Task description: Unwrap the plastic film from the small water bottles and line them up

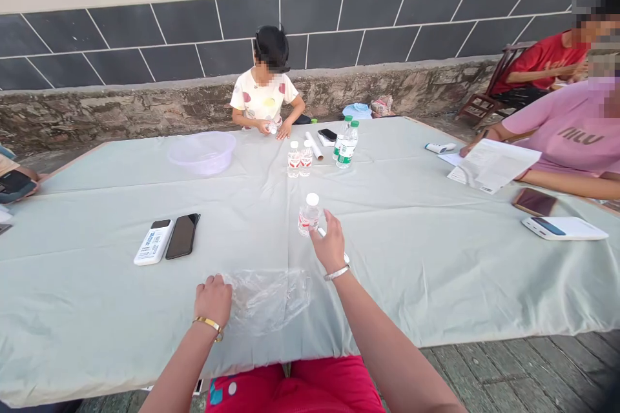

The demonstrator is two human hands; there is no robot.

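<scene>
A small clear bottle [309, 218] with a white cap and red-marked label stands upright on the table. Just to its right is my right hand [330, 242], thumb and fingers apart; whether the thumb touches the bottle I cannot tell. Part of a thin white object [321, 231] shows beneath that hand. A crumpled clear plastic bag [271, 297] lies flat near the table's front edge. At the bag's left edge, my left hand [213, 300] rests with curled fingers closed on it; the fingertips are hidden.
Two similar small bottles [299, 160], a white roll [314, 146] and two green-capped bottles [345, 145] stand or lie farther back. A purple basin [202, 153] is at back left. Left lie a power bank [154, 242] and phone [183, 237]. People sit around the table; one holds papers [494, 164].
</scene>
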